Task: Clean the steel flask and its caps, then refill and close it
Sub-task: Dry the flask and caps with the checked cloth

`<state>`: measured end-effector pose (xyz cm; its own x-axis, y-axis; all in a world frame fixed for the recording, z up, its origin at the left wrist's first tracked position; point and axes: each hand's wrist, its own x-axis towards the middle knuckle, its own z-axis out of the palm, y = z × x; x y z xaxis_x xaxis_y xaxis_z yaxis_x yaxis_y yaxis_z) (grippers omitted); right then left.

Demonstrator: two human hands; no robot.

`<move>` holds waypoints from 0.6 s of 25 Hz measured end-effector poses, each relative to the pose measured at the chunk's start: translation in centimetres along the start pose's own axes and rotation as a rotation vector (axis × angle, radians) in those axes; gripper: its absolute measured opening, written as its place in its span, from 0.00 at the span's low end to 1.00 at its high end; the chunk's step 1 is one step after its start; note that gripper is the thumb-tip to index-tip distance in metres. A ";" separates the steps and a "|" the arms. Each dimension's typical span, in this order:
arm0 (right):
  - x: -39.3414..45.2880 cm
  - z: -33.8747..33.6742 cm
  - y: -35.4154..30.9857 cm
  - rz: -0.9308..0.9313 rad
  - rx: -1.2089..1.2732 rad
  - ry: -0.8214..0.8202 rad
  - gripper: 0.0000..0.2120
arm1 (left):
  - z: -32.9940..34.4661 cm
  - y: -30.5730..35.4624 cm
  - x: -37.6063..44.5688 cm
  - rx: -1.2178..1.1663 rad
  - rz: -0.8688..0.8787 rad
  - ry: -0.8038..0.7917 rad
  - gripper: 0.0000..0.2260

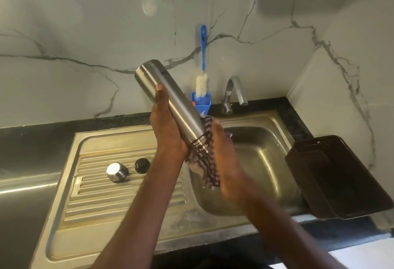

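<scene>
Item: tall brushed-steel flask, inverted, long axis running from base at 11 o'clock to threaded mouth at 5 o'clock, over the steel sink. Left hand is gripping its body, fingers curled round it. Right hand, blurred, is pressing a striped cloth against the mouth, which is lying nearest this hand; exact grip cannot be told. Domed steel cap and black inner cap are resting on the drainboard at 9 o'clock.
</scene>
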<state>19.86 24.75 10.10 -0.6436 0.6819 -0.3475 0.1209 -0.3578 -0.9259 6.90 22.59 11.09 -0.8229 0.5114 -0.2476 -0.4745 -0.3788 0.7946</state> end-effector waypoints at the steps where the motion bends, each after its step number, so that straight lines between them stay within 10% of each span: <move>1: 0.7 -0.4 -0.7 0.187 0.162 -0.064 0.31 | 0.1 0.0 -0.2 0.010 0.040 0.014 0.32; 3: 0.8 -0.1 -1.3 0.197 0.152 -0.016 0.25 | 0.3 -0.1 -0.1 0.038 0.111 0.054 0.34; 9: 0.0 0.0 3.5 -0.955 -0.892 0.225 0.27 | 0.9 0.1 0.4 0.073 0.025 0.317 0.31; 12: 0.0 0.7 1.7 -0.685 -0.521 0.212 0.22 | 0.9 -0.4 0.4 -0.006 0.030 0.214 0.34; 15: 1.1 0.5 -2.2 0.168 0.187 0.017 0.24 | 1.0 -0.2 0.1 0.018 0.150 0.045 0.32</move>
<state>18.55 25.94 11.82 -0.6132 0.6133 -0.4978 0.0821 -0.5774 -0.8124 7.18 23.50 11.44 -0.8975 0.4149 -0.1492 -0.3394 -0.4343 0.8344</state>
